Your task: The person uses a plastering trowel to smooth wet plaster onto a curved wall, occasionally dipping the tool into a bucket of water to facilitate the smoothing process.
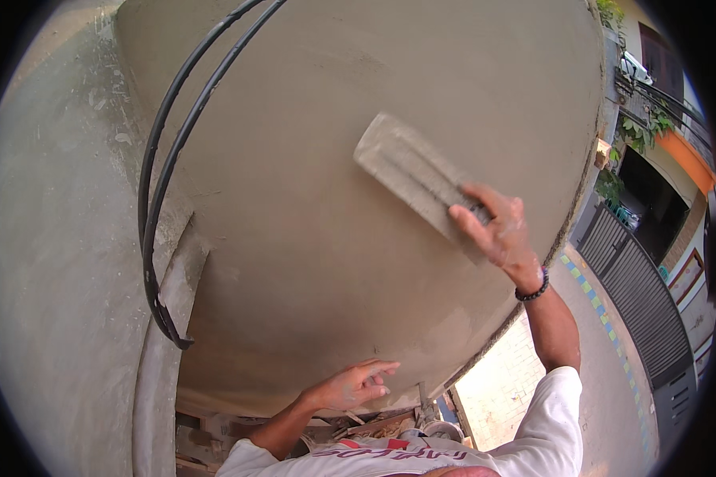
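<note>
My right hand grips the handle of a plastering trowel, a long flat grey blade smeared with mortar. Its blade lies against, or very close to, the smooth wet plaster of the wall and slants up to the left. A dark beaded bracelet circles my right wrist. Lower down, my left hand is held in front of the wall's bottom part, fingers loosely stretched and apart, holding nothing.
Two black cables hang in a loop at the left, beside a grey side wall and a pillar edge. Boards and debris lie below. Past the wall's right edge are a paved lane and a dark slatted gate.
</note>
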Motion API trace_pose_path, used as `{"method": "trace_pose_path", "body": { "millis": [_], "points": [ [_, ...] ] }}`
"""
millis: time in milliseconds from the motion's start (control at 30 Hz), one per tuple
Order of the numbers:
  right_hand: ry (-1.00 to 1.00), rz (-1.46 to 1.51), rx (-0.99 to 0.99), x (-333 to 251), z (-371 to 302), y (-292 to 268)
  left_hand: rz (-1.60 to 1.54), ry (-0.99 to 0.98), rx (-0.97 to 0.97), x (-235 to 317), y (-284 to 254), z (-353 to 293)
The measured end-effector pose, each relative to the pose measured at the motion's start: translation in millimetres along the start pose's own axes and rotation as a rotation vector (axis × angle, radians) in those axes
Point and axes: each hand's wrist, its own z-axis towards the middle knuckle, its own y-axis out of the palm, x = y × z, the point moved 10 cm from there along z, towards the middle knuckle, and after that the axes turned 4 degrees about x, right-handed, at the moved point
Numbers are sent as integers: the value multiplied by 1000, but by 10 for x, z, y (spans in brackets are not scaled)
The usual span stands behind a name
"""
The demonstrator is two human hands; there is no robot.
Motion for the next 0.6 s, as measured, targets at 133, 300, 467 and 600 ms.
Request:
{"method": "trace_pose_path", "body": {
  "millis": [133, 300, 467, 600],
  "points": [
    [134, -40, 370, 489, 1312, -1222, -198, 276, 158, 791, -527, -278],
    [-173, -51, 139, -724, 1629, -447, -348, 630, 366, 1485, -1127, -577],
    [-282, -289, -271, -1207, 397, 962, -363, 819, 583, 1945, -1506, -817],
    [-294, -272, -651, -820, -603, 1452, -438, 914, 645, 2184, -1447, -874]
  ]
}}
